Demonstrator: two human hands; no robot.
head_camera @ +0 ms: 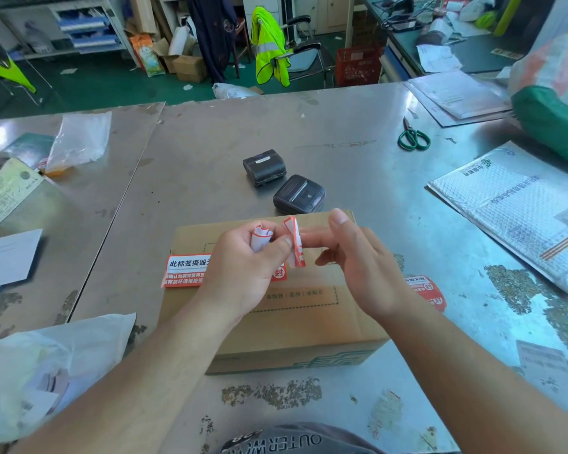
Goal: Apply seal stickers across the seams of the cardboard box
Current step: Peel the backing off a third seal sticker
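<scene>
Both your hands meet above the cardboard box (pixel 295 326) on the steel table (pixel 210 152). Your left hand (pixel 240 273) pinches a red-and-white seal sticker (pixel 294 244) under the thumb, with crumpled backing paper (pixel 259 239) curled in its fingers. Your right hand (pixel 364 267) is spread, straight fingers touching the sticker. The sticker stands on end; the seam runs left to right just below it, toward you. One applied sticker (pixel 184 270) covers the seam's left end, so the middle looks free. Two small black printers (pixel 299 196) sit just past the far edge.
</scene>
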